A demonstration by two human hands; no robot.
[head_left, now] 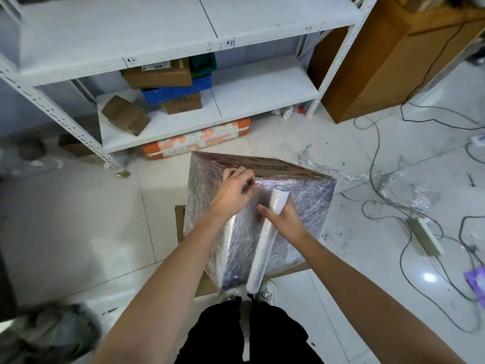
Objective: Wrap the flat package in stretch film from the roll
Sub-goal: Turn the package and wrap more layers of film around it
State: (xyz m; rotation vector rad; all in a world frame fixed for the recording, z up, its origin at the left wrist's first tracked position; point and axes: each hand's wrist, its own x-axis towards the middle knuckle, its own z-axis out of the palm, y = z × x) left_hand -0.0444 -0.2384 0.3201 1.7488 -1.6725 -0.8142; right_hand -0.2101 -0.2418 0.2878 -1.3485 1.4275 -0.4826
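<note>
Roll [265, 237] atop package [309, 206] on floor [78, 219], before shelving [183, 119].

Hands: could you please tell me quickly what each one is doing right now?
Left hand: pinches the film against the package.
Right hand: grips the roll near its upper end.

White shelving [168, 74] with cardboard boxes [157, 74], blue crate [173, 93]; power strip [425, 236], cables [372, 153] on tiled floor [78, 206]
</note>
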